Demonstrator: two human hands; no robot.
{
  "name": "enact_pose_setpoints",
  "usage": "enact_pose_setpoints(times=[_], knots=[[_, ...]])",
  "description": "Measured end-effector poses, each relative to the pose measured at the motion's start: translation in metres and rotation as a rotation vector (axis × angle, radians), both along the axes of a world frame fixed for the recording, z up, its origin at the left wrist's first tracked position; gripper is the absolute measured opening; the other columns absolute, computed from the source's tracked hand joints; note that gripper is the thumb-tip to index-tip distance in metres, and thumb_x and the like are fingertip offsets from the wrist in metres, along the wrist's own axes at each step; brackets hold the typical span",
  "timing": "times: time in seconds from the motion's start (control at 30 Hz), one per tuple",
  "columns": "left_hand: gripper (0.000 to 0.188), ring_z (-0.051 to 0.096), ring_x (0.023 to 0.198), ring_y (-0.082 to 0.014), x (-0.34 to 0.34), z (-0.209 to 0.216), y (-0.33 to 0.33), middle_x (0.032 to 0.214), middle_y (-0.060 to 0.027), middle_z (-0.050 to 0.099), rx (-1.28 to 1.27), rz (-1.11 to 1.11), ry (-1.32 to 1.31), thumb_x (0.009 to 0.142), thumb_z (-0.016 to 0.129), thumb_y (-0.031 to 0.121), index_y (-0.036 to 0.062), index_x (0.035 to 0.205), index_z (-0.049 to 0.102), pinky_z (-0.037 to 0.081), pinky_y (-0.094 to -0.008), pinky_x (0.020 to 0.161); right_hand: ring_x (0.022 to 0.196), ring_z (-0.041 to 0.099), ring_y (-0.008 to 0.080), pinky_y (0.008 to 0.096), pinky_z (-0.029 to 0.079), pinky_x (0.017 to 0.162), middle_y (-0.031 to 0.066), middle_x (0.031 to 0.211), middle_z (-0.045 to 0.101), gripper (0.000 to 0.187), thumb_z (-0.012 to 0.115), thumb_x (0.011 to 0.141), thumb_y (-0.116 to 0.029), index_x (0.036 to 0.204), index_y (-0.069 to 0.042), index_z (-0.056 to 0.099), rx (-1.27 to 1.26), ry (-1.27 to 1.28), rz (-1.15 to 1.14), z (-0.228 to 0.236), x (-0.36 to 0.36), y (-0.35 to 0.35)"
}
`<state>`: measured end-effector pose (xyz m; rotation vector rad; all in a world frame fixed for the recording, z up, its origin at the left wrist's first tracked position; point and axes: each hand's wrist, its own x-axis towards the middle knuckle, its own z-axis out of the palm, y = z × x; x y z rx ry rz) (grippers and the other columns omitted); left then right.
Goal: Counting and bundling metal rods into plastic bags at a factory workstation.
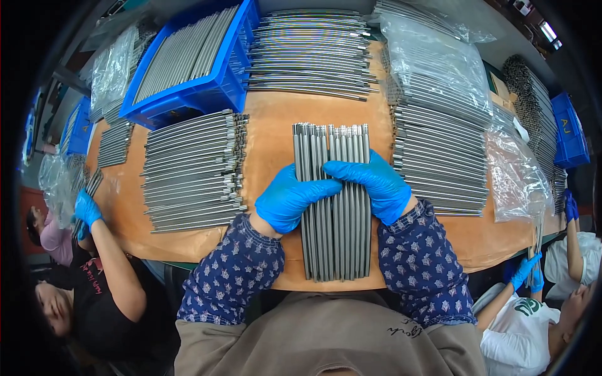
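A bundle of thin steel rods [334, 244] lies lengthwise before me, its far ends stepped and nearly even. My left hand [288, 199], in a blue glove, wraps the bundle's left side with the thumb across the top. From the right, my right hand [374, 182], gloved alike, grips the other side, its thumb meeting the left one over the rods. The fingers beneath are hidden. A narrow gap splits the bundle near its far end. To the left lies a stack of rods [188, 172]; a similar stack [439, 160] lies to the right.
A blue bin [182, 100] full of rods stands at the far left, beside another rod pile [310, 53]. Clear plastic bags [517, 172] cover rods on the right. Co-workers' gloved hands [88, 208] hold rods at both sides. Brown paper [269, 141] covers the table.
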<state>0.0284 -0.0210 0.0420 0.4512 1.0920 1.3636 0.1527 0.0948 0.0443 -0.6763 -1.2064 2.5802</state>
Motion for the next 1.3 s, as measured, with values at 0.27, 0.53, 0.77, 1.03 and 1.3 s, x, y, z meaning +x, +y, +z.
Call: enact_pose_setpoints(times=[0.27, 0.53, 0.77, 1.03, 1.3], knots=[[0.037, 0.06, 0.084, -0.0166, 0.001, 0.003, 0.0, 0.098, -0.0095, 0.061, -0.02, 0.013, 0.025, 0.074, 0.067, 0.005, -0.0005, 0.108, 0.053, 0.049, -0.0276, 0.075, 0.079, 0.062, 0.0148, 0.0255, 0.052, 0.069, 0.0095, 0.09, 0.064, 0.028, 0.066, 0.075, -0.008, 0.101, -0.001, 0.058, -0.038, 0.031, -0.036, -0.002, 0.0, -0.001], [0.037, 0.06, 0.085, -0.0164, 0.0, 0.008, -0.003, 0.098, -0.0088, 0.061, -0.026, 0.012, -0.001, 0.076, 0.067, 0.01, 0.0004, 0.109, 0.053, 0.049, -0.0276, 0.076, 0.075, 0.062, 0.0154, 0.0256, 0.052, 0.068, 0.0088, 0.088, 0.064, 0.025, 0.065, 0.077, -0.011, 0.099, -0.002, 0.059, -0.053, -0.042, -0.042, -0.002, 0.002, -0.001], [0.037, 0.06, 0.085, -0.0162, 0.001, 0.007, -0.002, 0.099, -0.0086, 0.061, 0.0, 0.009, 0.025, 0.076, 0.066, 0.009, -0.0001, 0.109, 0.053, 0.049, -0.0273, 0.076, 0.076, 0.062, 0.0151, 0.0258, 0.052, 0.068, 0.0091, 0.089, 0.064, 0.026, 0.064, 0.078, -0.011, 0.101, -0.001, 0.059, -0.086, -0.032, -0.018, 0.002, 0.004, 0.0], [0.034, 0.061, 0.081, -0.0152, 0.0, -0.003, -0.001, 0.094, -0.008, 0.062, 0.015, 0.023, 0.015, 0.075, 0.067, 0.006, 0.0011, 0.106, 0.055, 0.049, -0.0268, 0.075, 0.073, 0.063, 0.0162, 0.0257, 0.053, 0.065, 0.0096, 0.086, 0.064, 0.023, 0.066, 0.075, -0.006, 0.097, -0.001, 0.06, -0.006, -0.077, -0.069, -0.008, -0.003, -0.003], [0.034, 0.06, 0.082, -0.013, -0.002, 0.003, -0.001, 0.094, -0.006, 0.062, 0.01, 0.01, -0.04, 0.075, 0.067, 0.008, 0.0031, 0.107, 0.055, 0.048, -0.0251, 0.076, 0.07, 0.063, 0.0138, 0.0236, 0.052, 0.064, 0.0082, 0.085, 0.064, 0.021, 0.062, 0.079, -0.011, 0.098, -0.002, 0.061, -0.031, -0.051, -0.097, -0.008, 0.003, -0.001]])
